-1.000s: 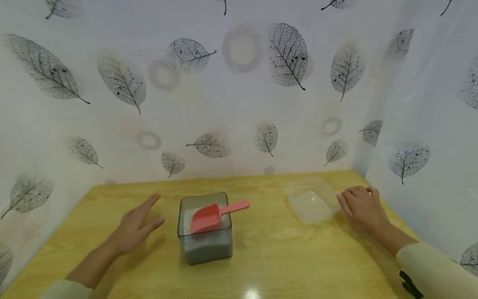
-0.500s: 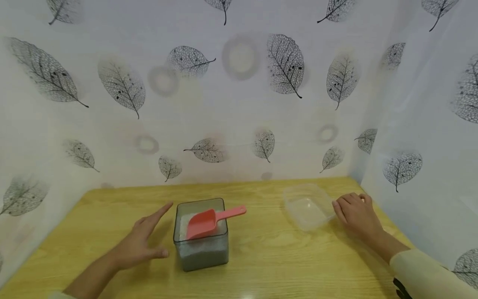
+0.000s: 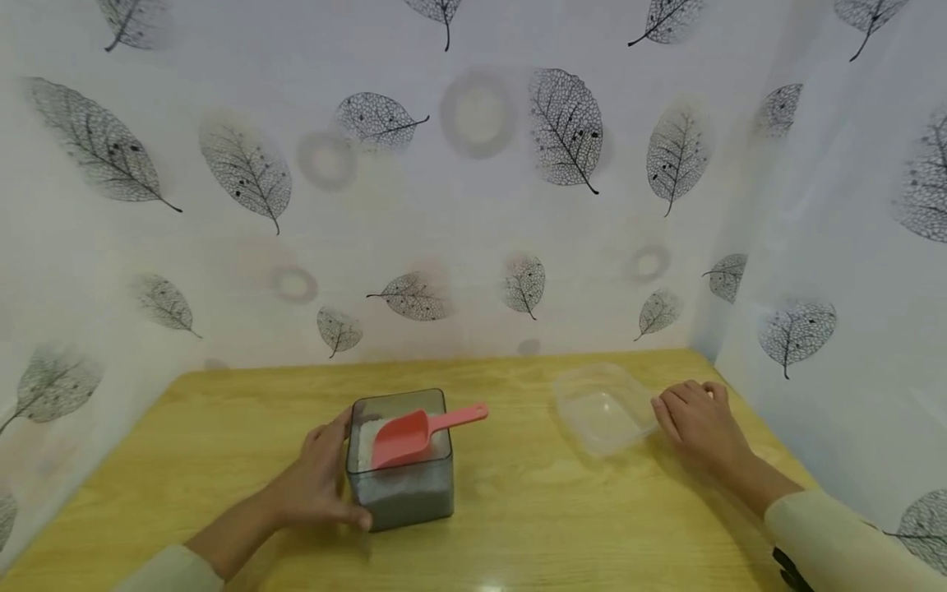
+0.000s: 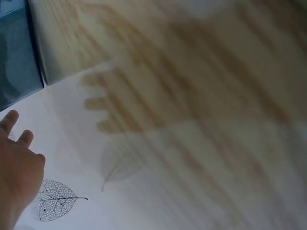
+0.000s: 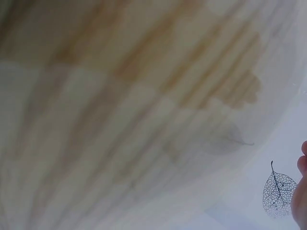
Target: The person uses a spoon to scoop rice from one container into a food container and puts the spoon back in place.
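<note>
On the table stands a grey see-through square container (image 3: pixel 410 493), partly filled with white, rice-like grains (image 3: pixel 367 440). A pink scoop (image 3: pixel 407 436) lies on the grains, its handle reaching over the right rim. My left hand (image 3: pixel 314 485) grips the container's left side, thumb at the front corner and fingers towards the back. In the left wrist view, fingertips (image 4: pixel 25 138) show close to the container's edge (image 4: pixel 21 52). Farther right, my right hand (image 3: pixel 703 423) holds the right corner of a clear shallow plastic box (image 3: pixel 602 411). Its fingers are partly hidden from the head camera.
The wood-patterned table (image 3: pixel 510 510) ends at a white leaf-print curtain (image 3: pixel 473 205) behind and on both sides. A black strap-like item (image 3: pixel 790 569) shows under the right sleeve (image 3: pixel 836 526). Blurred wood grain and curtain fill most of both wrist views.
My left hand has moved right and closed in around the grey container. The clear box and my right hand have shifted slightly left.
</note>
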Action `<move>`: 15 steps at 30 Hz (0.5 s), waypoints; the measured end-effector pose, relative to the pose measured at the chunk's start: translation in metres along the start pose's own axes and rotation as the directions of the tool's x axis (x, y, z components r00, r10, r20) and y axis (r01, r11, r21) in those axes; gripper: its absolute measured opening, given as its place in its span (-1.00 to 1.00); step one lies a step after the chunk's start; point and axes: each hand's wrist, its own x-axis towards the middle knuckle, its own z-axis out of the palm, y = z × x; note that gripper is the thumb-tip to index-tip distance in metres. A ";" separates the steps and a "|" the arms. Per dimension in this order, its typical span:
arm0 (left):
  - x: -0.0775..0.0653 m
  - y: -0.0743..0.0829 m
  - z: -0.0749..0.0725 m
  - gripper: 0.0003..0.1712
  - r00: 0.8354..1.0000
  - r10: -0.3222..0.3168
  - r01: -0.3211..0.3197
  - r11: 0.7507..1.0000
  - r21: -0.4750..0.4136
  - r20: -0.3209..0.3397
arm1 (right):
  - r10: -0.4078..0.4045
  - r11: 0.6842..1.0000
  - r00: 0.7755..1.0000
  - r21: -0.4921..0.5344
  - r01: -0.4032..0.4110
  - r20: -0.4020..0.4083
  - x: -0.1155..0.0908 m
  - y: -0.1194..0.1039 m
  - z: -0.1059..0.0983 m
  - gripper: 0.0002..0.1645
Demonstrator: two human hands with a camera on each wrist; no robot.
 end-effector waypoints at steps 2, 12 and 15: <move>0.003 -0.003 0.001 0.57 1.000 0.015 -0.015 0.999 0.029 0.022 | 0.011 1.000 1.000 -0.004 -0.011 0.022 0.005 0.000 -0.002 -0.77; 0.011 -0.009 0.008 0.26 0.995 0.043 -0.051 0.994 0.093 0.086 | -0.008 1.000 1.000 0.011 0.007 0.008 0.009 0.000 -0.005 -0.76; 0.004 -0.006 0.009 0.22 0.995 0.046 -0.056 0.992 0.116 0.092 | -0.022 0.999 1.000 0.049 0.022 0.005 0.002 -0.006 0.000 -0.77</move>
